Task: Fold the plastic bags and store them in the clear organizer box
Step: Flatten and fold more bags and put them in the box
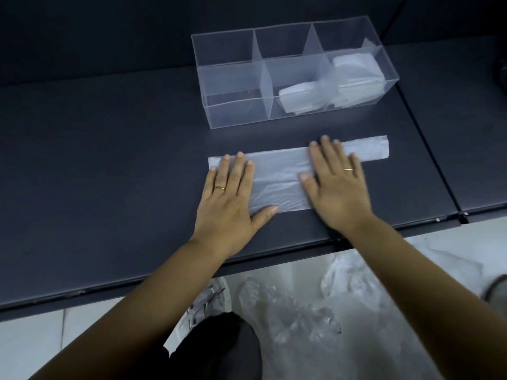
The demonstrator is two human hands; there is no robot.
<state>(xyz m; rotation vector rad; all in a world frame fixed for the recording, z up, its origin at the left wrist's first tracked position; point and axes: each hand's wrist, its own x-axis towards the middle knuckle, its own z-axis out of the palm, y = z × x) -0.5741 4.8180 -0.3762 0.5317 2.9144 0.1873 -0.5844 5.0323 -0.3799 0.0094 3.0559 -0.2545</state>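
Plastic bag [277, 178] flat on dark surface; left hand [230, 204], right hand [338, 187] pressing it, fingers straight, spread.

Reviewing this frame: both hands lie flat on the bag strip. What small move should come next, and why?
Probably the right hand should lift the narrow right end of the plastic bag and fold it leftward. The bag lies pressed flat, the left hand pinning its other end, yet it looks longer than any compartment of the clear organizer box.
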